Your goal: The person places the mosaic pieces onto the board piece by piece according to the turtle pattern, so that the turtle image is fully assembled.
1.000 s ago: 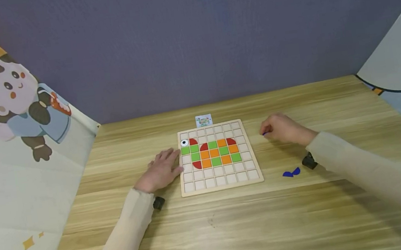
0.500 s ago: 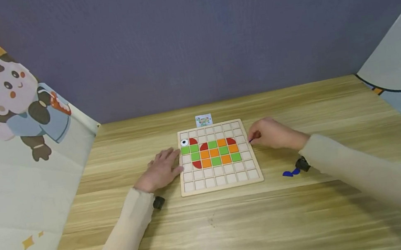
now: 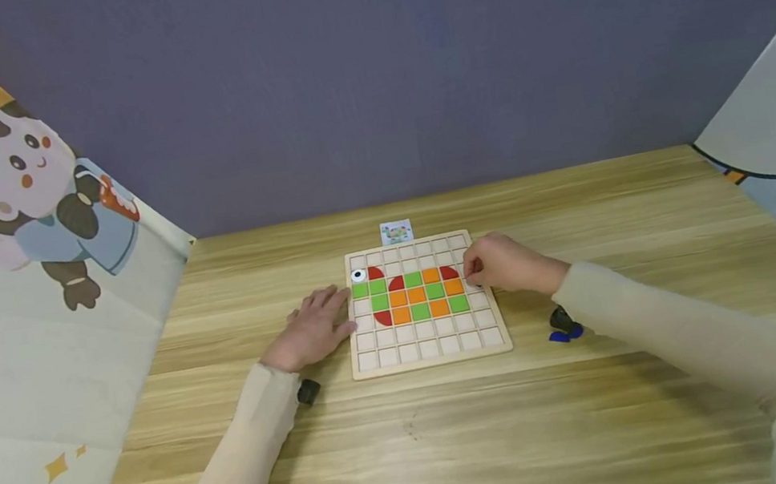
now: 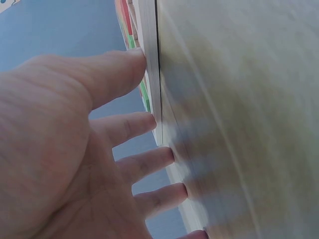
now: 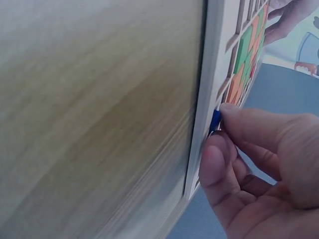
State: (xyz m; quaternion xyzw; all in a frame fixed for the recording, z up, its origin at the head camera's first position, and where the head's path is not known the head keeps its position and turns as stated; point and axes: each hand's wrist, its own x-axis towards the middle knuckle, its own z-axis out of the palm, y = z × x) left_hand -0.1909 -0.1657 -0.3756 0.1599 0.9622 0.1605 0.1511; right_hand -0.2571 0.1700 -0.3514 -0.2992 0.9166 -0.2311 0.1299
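A wooden grid board [image 3: 430, 348] lies on the table, with green, orange and red tiles and an eye tile [image 3: 359, 275] set in its squares. My left hand [image 3: 308, 332] rests beside the board's left edge, fingers straight, thumb and a fingertip touching the rim in the left wrist view. At the right edge, my right hand [image 3: 507, 266] pinches a small blue tile [image 5: 215, 120] between thumb and fingers, over the squares beside the red corner tile [image 3: 448, 272]. In the head view the fingers hide that blue tile.
A small picture card [image 3: 396, 231] lies behind the board's far edge. Blue leaf-shaped tiles [image 3: 560, 337] lie on the table right of the board, partly behind the black right wrist camera [image 3: 563, 320]. A dark wall [image 3: 412, 85] rises behind the table [image 3: 456, 443].
My right hand has moved left with the blue tile, from the table onto the board's right edge. The left hand keeps its place.
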